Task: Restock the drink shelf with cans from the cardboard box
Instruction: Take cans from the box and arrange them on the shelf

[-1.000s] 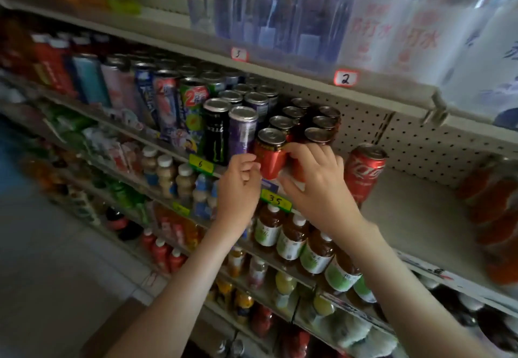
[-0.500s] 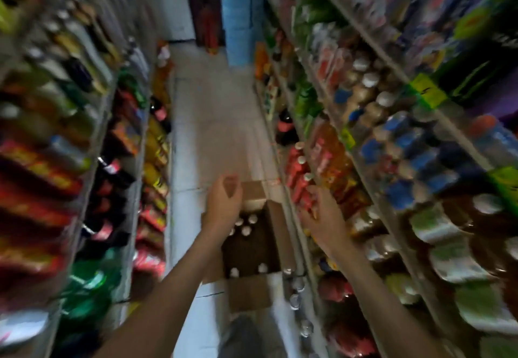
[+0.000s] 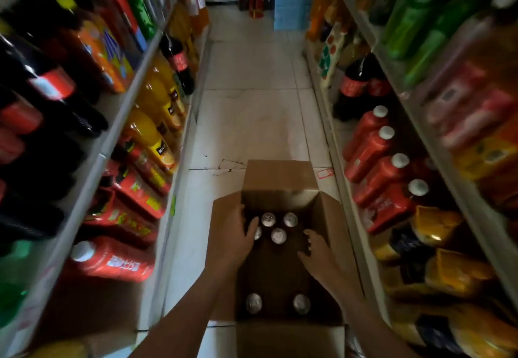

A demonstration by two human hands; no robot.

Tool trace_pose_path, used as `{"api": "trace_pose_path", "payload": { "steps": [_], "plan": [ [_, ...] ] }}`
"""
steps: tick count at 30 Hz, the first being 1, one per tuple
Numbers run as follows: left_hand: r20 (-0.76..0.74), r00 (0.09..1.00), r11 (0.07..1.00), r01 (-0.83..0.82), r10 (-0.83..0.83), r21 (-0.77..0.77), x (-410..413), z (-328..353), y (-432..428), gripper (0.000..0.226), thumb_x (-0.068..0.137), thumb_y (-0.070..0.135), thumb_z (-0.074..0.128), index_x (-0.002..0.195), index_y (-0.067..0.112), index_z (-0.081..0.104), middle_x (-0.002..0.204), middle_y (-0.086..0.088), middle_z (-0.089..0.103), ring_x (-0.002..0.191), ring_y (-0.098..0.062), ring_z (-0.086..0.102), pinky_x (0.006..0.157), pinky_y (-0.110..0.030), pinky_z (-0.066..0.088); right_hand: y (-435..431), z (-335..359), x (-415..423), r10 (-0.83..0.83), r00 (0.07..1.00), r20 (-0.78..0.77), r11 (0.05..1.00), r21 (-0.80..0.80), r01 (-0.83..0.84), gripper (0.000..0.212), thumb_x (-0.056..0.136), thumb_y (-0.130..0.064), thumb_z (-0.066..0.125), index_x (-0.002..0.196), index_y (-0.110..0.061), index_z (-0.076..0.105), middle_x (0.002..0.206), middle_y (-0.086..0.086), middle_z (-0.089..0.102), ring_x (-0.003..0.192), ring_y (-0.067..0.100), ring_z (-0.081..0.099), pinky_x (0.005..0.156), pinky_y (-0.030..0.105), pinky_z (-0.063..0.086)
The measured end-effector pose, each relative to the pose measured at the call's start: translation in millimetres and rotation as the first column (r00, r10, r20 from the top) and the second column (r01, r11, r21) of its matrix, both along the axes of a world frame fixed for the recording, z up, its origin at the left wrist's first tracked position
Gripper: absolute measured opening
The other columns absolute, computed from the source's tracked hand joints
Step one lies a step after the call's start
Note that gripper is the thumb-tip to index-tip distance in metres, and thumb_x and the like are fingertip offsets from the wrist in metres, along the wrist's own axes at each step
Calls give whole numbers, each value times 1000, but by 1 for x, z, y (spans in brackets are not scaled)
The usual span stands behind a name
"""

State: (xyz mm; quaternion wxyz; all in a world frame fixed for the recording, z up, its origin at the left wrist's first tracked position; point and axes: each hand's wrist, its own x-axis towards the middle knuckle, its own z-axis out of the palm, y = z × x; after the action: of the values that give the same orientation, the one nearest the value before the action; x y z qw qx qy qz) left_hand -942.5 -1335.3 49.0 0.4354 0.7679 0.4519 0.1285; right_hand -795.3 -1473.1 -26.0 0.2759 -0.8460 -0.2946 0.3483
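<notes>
- Currently the pick-up step: both hands are down in the cardboard box (image 3: 280,175) on the aisle floor, flaps open.
- Left hand (image 3: 234,235): fingers spread, empty, at the far cans (image 3: 278,235); can't tell if touching.
- Right hand (image 3: 318,252): loosely open, holds nothing.
- Near cans (image 3: 253,303): two, untouched.
- Next, probably: wrap fingers round one can per hand and lift straight up, clear of the walls.
</notes>
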Motion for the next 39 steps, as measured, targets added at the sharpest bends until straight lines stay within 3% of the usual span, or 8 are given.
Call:
{"api": "trace_pose_path", "payload": {
  "steps": [5, 7, 11, 14, 20, 27, 35, 39],
  "plan": [
    [-276, 957, 995, 71, -86, -62, 46, -136, 23, 48, 95, 9, 46, 141, 8, 32, 137, -13, 44, 123, -30, 47, 101, -35, 39, 48, -182, 29, 150, 988, -40, 989, -13, -150, 52, 70, -25, 70, 120, -23, 57, 121, -1, 60, 115, 17, 57, 97, 39, 48],
    [-353, 928, 993, 98, -115, -66, 66, -176, 24, 51, 91, 3, 49, 139, 5, 32, 139, -16, 40, 126, -30, 44, 103, -33, 35, 69, -241, 36, 226, 974, -20, 969, -97, -227, 67, 63, -37, 73, 125, -25, 51, 128, 0, 55, 121, 21, 53, 100, 38, 45],
    [-537, 838, 995, 88, -102, -51, 93, -235, 31, 63, 93, 15, 51, 145, 4, 17, 147, -19, 25, 135, -33, 31, 110, -36, 27, 95, -227, 23, 372, 910, 184, 919, -215, -332, 91, 78, -25, 68, 150, -15, 14, 155, 3, 17, 142, 28, 18, 114, 42, 24],
    [-661, 748, 999, 37, -51, -35, 97, -266, 38, 71, 92, 20, 56, 147, 7, 13, 151, -14, 20, 140, -30, 22, 111, -37, 26, 98, -236, 26, 344, 896, 282, 931, -228, -286, 77, 81, -27, 67, 143, -12, 25, 149, 7, 24, 134, 30, 29, 103, 37, 34],
    [-766, 642, 960, 226, -22, 162, 86, -285, 29, 56, 95, 17, 47, 144, 12, 21, 144, -14, 31, 134, -27, 30, 104, -32, 32, 81, -247, 24, 122, 992, -27, 993, 2, -122, 79, 72, -12, 76, 137, -3, 32, 137, 13, 39, 127, 26, 42, 96, 19, 32],
    [-666, 726, 974, 228, -171, -1, 72, -281, 26, 77, 80, 17, 71, 143, 17, 25, 141, -21, 24, 118, -33, 49, 99, -33, 41, 64, -239, 18, -341, 878, -336, 909, 119, 399, 52, 73, 0, 75, 118, -4, 49, 107, 6, 58, 102, 18, 57, 74, 16, 42],
    [-374, 903, 978, 189, -210, -93, 54, -155, 6, 72, 71, 16, 75, 132, 14, 37, 134, -18, 22, 100, -36, 56, 92, -27, 42, 30, -115, 7, -359, 918, -168, 922, 86, 377, 57, 68, -30, 78, 114, -16, 48, 111, 4, 57, 100, 18, 58, 84, 28, 47],
    [-191, 965, 977, 152, -179, -147, 40, -43, 7, 67, 68, 21, 80, 125, 20, 44, 114, 2, 32, 99, -14, 46, 86, -14, 35, 8, -3, 1, -388, 897, -210, 899, 127, 419, 61, 66, -28, 82, 114, -20, 46, 110, -1, 58, 101, 14, 57, 89, 30, 48]
  ]
}}
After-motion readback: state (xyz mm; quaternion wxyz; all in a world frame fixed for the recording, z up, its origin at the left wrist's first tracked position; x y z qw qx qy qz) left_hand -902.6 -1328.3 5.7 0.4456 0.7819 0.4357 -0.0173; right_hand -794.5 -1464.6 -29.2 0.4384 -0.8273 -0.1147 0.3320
